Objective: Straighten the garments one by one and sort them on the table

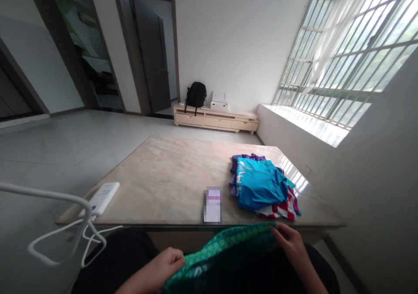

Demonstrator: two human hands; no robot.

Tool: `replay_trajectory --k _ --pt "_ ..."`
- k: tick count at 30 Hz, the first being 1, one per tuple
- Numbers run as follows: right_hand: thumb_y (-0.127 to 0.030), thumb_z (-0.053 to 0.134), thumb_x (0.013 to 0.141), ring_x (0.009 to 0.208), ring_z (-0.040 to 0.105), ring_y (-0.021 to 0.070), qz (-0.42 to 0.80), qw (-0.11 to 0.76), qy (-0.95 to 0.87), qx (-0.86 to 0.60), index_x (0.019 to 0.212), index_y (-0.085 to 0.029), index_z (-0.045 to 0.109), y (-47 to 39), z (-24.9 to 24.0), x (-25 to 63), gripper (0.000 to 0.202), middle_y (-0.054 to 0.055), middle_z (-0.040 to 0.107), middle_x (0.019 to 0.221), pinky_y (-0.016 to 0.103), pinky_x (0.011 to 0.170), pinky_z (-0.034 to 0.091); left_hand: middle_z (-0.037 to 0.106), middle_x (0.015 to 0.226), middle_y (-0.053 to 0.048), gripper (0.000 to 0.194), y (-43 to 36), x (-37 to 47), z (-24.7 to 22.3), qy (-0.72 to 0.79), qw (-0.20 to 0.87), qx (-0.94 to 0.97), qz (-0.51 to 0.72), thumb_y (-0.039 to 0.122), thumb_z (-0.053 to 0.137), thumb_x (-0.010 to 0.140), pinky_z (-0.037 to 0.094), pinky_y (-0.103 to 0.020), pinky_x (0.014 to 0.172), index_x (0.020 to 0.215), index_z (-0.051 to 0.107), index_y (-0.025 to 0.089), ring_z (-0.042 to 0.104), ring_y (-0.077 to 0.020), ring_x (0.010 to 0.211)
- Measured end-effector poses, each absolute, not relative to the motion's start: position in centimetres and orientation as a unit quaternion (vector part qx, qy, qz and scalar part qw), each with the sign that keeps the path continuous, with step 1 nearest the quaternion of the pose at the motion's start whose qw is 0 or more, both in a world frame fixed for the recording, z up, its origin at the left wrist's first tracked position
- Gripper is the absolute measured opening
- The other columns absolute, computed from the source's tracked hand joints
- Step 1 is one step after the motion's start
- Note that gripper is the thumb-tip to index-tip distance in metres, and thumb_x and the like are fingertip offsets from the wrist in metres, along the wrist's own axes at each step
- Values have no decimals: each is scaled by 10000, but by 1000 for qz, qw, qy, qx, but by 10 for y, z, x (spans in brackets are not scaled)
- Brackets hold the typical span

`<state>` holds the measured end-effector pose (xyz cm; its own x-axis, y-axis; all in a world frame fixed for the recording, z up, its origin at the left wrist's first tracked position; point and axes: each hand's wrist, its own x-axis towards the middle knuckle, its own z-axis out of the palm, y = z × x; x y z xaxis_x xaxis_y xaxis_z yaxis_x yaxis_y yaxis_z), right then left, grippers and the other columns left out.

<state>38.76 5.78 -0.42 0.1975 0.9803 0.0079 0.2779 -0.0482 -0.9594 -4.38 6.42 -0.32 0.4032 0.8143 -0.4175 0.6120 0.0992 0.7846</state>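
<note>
Head view: fingers of the left hand (165,263) and right hand (290,238) grip green cloth (225,244) before a counter (170,172) bearing piled clothes (259,183).

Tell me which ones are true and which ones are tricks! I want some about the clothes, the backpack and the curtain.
1. The left hand and right hand both hold the green cloth. True.
2. Red-and-white checked cloth peeks out from under the blue shirt. True.
3. The blue shirt is on the floor. False: it lies on top of the clothes pile on the table.
4. The backpack is red. False: the backpack is black.
5. The curtain at the window is white. True.
</note>
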Motion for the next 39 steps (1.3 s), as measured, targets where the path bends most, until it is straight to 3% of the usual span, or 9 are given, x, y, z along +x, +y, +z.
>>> replay_trajectory --k 3,8,12,16,21,28,31,35,39 --pt "-489 758 743 597 588 179 419 408 -524 -620 709 -160 760 49 -23 358 330 18 671 623 256 560 454 392 463 86 679 58 -35 -11 555 575 591 112 882 420 752 260 -219 336 781 545 215 330 -107 349" --pt "-453 810 651 470 513 136 465 396 -479 -630 663 -151 703 44 -62 306 321 -14 587 497 232 461 375 504 536 73 846 50 -9 -35 590 576 519 224 955 460 653 218 -177 309 956 599 177 299 -51 324" --pt "-592 778 646 459 527 140 514 403 -446 -612 670 -158 660 41 -81 264 450 -4 595 500 241 466 392 646 674 8 834 42 19 -55 554 597 509 278 882 563 679 320 -186 324 1094 588 159 439 -69 356" --pt "-598 821 613 522 543 150 527 408 -452 -593 666 -140 696 33 -90 231 477 13 619 535 248 505 396 713 871 -60 817 35 32 -77 516 626 506 294 761 635 725 465 -235 416 1260 514 155 601 -122 480" --pt "-603 833 623 578 582 180 515 412 -471 -585 715 -135 763 25 -95 216 482 32 670 590 270 555 437 653 804 15 871 30 26 -99 534 621 495 290 537 668 759 470 -243 415 1469 313 178 612 -126 475" --pt "-612 742 725 644 656 239 498 390 -522 -572 793 -134 803 18 -102 207 487 78 727 676 310 601 489 619 765 22 704 30 31 -96 518 645 467 313 434 711 699 565 -324 540 1304 463 172 702 -211 614" --pt "-484 754 749 701 666 243 467 379 -562 -567 807 -154 811 16 -101 204 339 80 732 741 310 650 492 633 815 4 682 32 31 -94 524 647 457 313 393 732 657 590 -346 634 1255 494 169 711 -221 707" --pt "-300 759 728 668 633 202 422 368 -605 -566 783 -185 797 15 -94 204 133 43 692 731 273 618 450 586 720 54 689 33 31 -93 540 648 442 305 310 761 577 587 -355 649 1214 527 188 663 -198 658" --pt "-195 726 699 659 627 170 386 365 -645 -550 762 -208 796 10 -83 199 95 25 680 751 245 604 434 585 649 68 652 33 31 -92 558 652 421 293 258 764 539 567 -346 618 1158 569 207 637 -195 625"
